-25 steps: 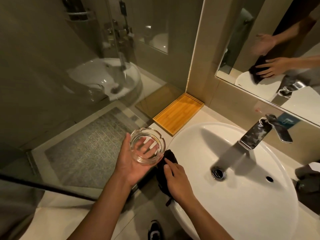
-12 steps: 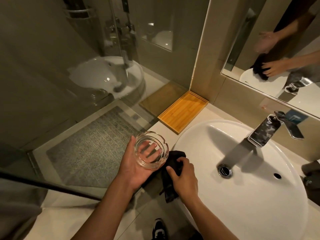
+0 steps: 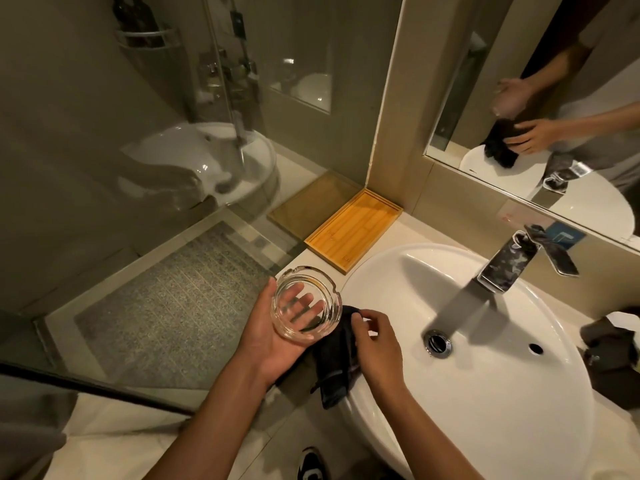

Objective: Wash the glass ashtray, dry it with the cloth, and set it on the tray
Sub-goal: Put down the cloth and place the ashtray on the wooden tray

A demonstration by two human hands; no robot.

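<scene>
My left hand (image 3: 273, 341) cups the round clear glass ashtray (image 3: 306, 303) from below, just left of the white sink (image 3: 485, 393). Its fingers show through the glass. My right hand (image 3: 377, 348) pinches the top edge of a black cloth (image 3: 334, 365) that drapes over the sink's left rim, right beside the ashtray. The bamboo tray (image 3: 356, 228) lies on the counter in the corner behind the ashtray, with nothing on it.
A chrome faucet (image 3: 509, 258) stands at the back of the sink, with the drain (image 3: 438, 342) below it. A mirror (image 3: 554, 98) hangs above. A glass shower screen (image 3: 138, 202) borders the counter on the left. Dark items (image 3: 613, 348) sit at the right edge.
My right hand has lifted its fingers from lying flat on the cloth to pinching the cloth's upper edge. The ashtray stays held in my left hand.
</scene>
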